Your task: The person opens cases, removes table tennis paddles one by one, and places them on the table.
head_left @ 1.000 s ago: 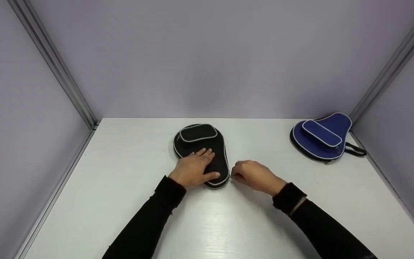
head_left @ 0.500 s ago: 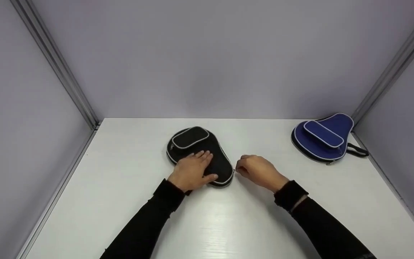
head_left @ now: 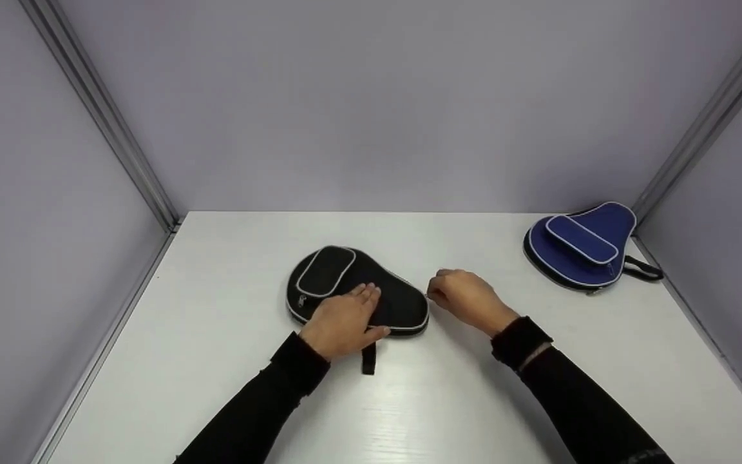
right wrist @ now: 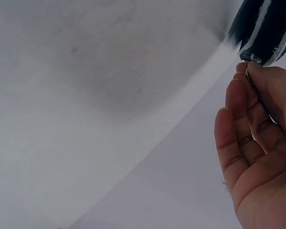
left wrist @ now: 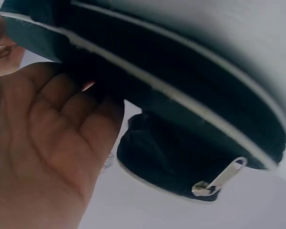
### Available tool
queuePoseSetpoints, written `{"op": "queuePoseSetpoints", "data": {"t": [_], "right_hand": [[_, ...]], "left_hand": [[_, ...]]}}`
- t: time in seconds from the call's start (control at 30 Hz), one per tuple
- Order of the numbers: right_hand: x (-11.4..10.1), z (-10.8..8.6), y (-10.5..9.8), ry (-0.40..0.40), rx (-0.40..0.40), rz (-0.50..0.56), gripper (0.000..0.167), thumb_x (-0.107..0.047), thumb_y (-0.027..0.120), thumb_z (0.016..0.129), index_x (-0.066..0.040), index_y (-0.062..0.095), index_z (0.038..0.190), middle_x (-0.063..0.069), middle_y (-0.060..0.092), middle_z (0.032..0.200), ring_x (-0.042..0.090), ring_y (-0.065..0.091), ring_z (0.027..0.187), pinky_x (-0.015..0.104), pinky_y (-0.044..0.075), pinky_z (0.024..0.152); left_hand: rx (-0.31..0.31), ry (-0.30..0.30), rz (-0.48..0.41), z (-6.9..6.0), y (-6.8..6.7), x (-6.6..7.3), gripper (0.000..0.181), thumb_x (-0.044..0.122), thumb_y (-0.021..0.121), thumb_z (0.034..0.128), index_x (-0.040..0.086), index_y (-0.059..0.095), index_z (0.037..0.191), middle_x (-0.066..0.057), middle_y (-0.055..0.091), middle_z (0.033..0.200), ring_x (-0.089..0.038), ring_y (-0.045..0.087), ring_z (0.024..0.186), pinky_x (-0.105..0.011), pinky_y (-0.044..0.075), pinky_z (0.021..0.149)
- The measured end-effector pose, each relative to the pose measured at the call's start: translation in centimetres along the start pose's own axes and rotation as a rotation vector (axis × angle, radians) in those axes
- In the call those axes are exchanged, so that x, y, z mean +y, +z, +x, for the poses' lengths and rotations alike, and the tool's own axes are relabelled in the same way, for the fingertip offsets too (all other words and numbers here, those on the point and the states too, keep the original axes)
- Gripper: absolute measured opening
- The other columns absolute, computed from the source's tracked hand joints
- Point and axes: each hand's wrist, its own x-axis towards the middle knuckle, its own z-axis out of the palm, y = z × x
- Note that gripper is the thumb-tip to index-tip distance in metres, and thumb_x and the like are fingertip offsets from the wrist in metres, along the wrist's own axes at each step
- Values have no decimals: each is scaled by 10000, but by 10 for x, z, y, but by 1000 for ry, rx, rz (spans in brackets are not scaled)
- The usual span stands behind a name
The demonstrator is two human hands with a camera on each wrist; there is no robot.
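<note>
A black paddle-shaped case, like a table tennis bat case (head_left: 403, 299), lies on the white table with its narrow end to the right. My left hand (head_left: 340, 320) rests on its top, fingers extended. At the narrow tip, my right hand (head_left: 464, 298) pinches a small zipper pull (right wrist: 249, 75) between thumb and forefinger. The case has white piping and a raised pocket (head_left: 326, 272) on its wide end. A metal pull (left wrist: 224, 176) hangs from that pocket in the left wrist view. A black strap (head_left: 369, 359) sticks out from the near side.
A blue case (head_left: 603, 241) of the same shape lies at the table's back right corner, its black strap (head_left: 643, 269) beside it. Grey walls (head_left: 371, 109) in metal frames stand at the back and both sides of the white table (head_left: 229, 309).
The black case has turned counterclockwise under my left hand, its narrow end swinging right and the strap coming into sight. My right hand has moved slightly right and away from me, still pinching the pull.
</note>
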Motion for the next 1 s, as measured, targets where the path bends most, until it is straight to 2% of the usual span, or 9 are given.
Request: {"op": "queuePoseSetpoints", "data": {"t": [0.03,0.1,0.17,0.2,0.3,0.4,0.53,0.77,1.0], "right_hand": [[0,0,0,3,-1,0,61,-39,837,1065,-63,892,1057,100,855,1046,287,847,965,460,728,875],[0,0,0,2,0,1,50,-54,841,1068,-58,890,1061,100,857,1053,290,847,972,460,728,877],[0,-1,0,0,-1,7,49,-64,841,1071,-56,888,1062,101,857,1057,291,846,976,459,728,874],[0,-2,0,2,-3,15,51,-63,838,1073,-57,888,1065,103,858,1062,292,847,983,459,729,878],[0,-2,0,2,-10,21,51,-60,839,1071,-68,889,1070,99,858,1067,288,848,991,456,730,881],[2,-1,1,0,-15,18,62,-49,841,1066,-83,893,1075,94,860,1073,287,850,1002,456,731,894],[3,-1,2,-1,-18,10,51,-60,845,1067,-77,892,1079,94,858,1074,291,849,1007,461,730,896],[5,0,5,-7,-28,11,46,-61,840,1067,-57,885,1075,97,853,1069,294,845,1005,474,730,892],[6,-2,7,-28,-23,8,44,-53,836,1067,-68,876,1054,86,850,1051,285,838,997,465,726,885]], "left_hand": [[23,16,39,2,7,-3,802,630,559,1204,33,554,1738,-145,591,1790,-277,591,1675,-411,575,1319],[51,36,125,1,6,-3,755,617,587,1197,61,608,1707,-99,651,1744,-234,647,1624,-379,645,1225],[73,69,185,-1,1,-4,715,604,597,1197,84,642,1686,-68,687,1710,-206,679,1589,-356,677,1161],[67,85,202,-4,-7,-3,698,588,618,1193,91,647,1683,-56,688,1707,-197,678,1590,-353,677,1159],[53,130,182,-6,-20,-7,687,547,641,1193,88,619,1703,-64,657,1736,-213,645,1623,-372,636,1229],[43,167,152,-2,-23,-17,734,562,615,1202,86,546,1755,-71,580,1805,-236,565,1693,-415,522,1367],[23,175,146,3,-24,-32,829,637,598,1186,124,444,1819,-52,464,1887,-259,438,1777,-491,377,1472],[-47,155,103,9,-20,-49,982,767,649,1102,194,382,1854,-22,394,1926,-277,353,1819,-584,282,1507],[-61,149,114,10,-12,-50,994,793,650,1085,211,396,1849,-3,418,1913,-264,366,1814,-587,248,1517]]}}
